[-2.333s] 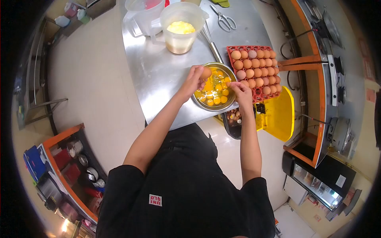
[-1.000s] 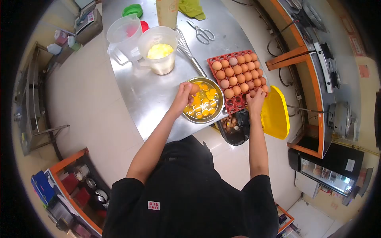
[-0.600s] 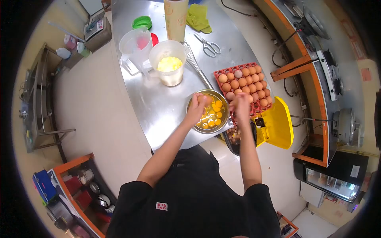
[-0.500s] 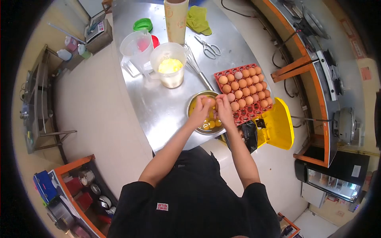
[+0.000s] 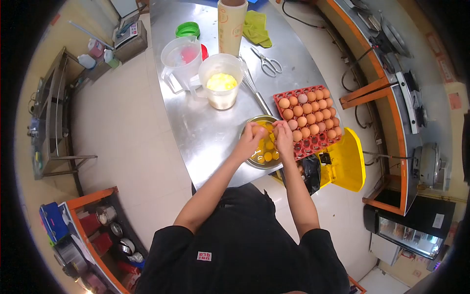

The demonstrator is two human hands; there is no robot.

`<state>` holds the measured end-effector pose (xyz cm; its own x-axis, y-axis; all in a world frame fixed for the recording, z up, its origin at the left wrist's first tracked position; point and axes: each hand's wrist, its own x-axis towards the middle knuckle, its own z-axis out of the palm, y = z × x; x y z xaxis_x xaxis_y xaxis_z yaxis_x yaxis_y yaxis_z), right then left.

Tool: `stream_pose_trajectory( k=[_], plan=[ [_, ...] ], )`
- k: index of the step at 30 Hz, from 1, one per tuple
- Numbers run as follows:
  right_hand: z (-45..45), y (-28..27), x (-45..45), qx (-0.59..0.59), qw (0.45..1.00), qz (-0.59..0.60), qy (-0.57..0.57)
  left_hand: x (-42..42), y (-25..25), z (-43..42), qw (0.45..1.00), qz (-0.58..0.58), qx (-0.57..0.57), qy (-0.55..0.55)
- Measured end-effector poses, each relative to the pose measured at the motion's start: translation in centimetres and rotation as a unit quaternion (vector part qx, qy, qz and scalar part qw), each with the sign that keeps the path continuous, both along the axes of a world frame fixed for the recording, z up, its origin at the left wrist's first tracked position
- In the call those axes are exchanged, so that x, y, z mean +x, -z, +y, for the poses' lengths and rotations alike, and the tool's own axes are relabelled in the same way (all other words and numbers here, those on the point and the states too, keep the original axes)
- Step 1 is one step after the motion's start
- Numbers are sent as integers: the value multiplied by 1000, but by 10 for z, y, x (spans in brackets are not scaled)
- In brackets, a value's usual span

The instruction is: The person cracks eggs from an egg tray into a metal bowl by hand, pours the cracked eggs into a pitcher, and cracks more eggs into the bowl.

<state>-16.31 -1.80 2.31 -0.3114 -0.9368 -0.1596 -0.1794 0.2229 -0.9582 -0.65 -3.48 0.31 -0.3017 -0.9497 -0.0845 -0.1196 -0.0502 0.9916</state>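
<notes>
Both of my hands are above a round metal bowl (image 5: 248, 158) that holds several raw egg yolks (image 5: 268, 151) in clear whites. My left hand (image 5: 250, 139) is closed around a brown eggshell (image 5: 263, 132), over the bowl's left side. Over its right side, my right hand (image 5: 283, 139) is closed with the fingertips pinched together on a piece of eggshell, mostly hidden by the fingers. Just right of the hands lies a red egg tray (image 5: 313, 147) with rows of brown eggs (image 5: 310, 119); the cups nearest me hold no eggs.
A whisk (image 5: 258, 95) lies behind the bowl. Farther back stand a plastic jug (image 5: 221, 93) with yellow contents, another clear jug (image 5: 178, 61), a roll of wrap (image 5: 231, 29), scissors (image 5: 268, 63) and a green cloth (image 5: 257, 30). An open yellow bin (image 5: 350, 161) with a black bag stands right.
The egg between my hands has come apart; my hands are slightly farther from each other, and more yolk shows below them. The whole view has shifted a little.
</notes>
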Motion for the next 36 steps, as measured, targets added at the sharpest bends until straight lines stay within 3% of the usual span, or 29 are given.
stream_pose_trajectory(
  k=[3,8,13,16,19,23,26,31,36],
  plan=[
    [5,0,1,35,999,-10,-29,-6,7,3,999,-2,-47,11],
    [5,10,-13,28,999,-16,-31,-1,10,-3,992,88,89,-9],
    [15,17,-11,-109,978,162,-68,7,12,-4,992,98,77,-31],
    [20,-9,-3,20,982,176,-62,11,10,-5,991,95,90,-27],
    [19,-5,-5,64,970,221,-76,14,13,-6,987,97,129,-18],
    [21,-12,-3,24,927,346,-140,13,19,-6,988,112,90,-48],
    [18,-35,-6,22,891,407,-199,16,7,-6,985,126,104,-56],
    [14,-141,9,39,864,466,-186,20,4,-7,984,131,110,-49],
    [0,-136,-1,-15,886,415,-209,21,1,-8,983,117,135,-38]
  ],
)
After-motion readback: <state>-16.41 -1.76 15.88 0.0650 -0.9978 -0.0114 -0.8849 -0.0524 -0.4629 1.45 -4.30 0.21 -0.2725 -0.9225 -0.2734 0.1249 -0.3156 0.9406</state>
